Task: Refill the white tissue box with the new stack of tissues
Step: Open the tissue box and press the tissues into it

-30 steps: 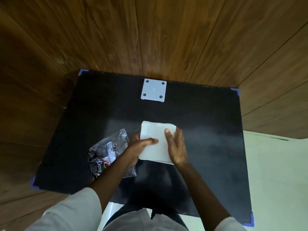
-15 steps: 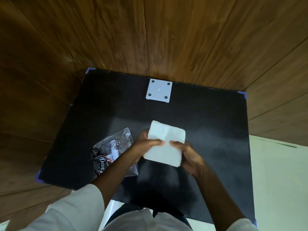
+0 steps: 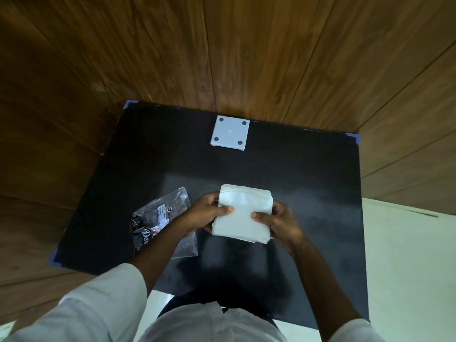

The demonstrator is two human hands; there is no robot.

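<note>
Surroundings: wood-grain panels (image 3: 246,58) rise behind and on both sides of a black table top (image 3: 320,193), which has blue tape at its corners; a pale floor (image 3: 407,255) shows to my right.
Tissue stack: the white stack of tissues (image 3: 243,213) sits near the middle of the table top, on the side close to my body, its layered edges visible along the right side. I cannot tell whether its underside touches the table top.
Left hand: my left hand (image 3: 209,214) grips the stack's left edge, thumb pressed flat on the top sheet, the other fingers curled around the side and hidden underneath.
Right hand: my right hand (image 3: 278,222) clamps the stack's right edge the same way, thumb lying on top and pointing toward the left thumb, fingers wrapped around the side.
Thumbs: the 2 thumb tips are near each other on the top sheet but apart.
Tissue box: a white square piece (image 3: 230,136) with 4 dark round dots at its corners rests at the far edge of the table top, well apart from the stack; it looks like the box's underside, though I cannot be sure.
Wrapper: a crumpled clear plastic wrapper (image 3: 161,218) with dark printing and a small white label lies just left of my left forearm, partly covered by it.
Sleeves: light sleeves (image 3: 103,312) cover both upper arms; the forearms are bare.
</note>
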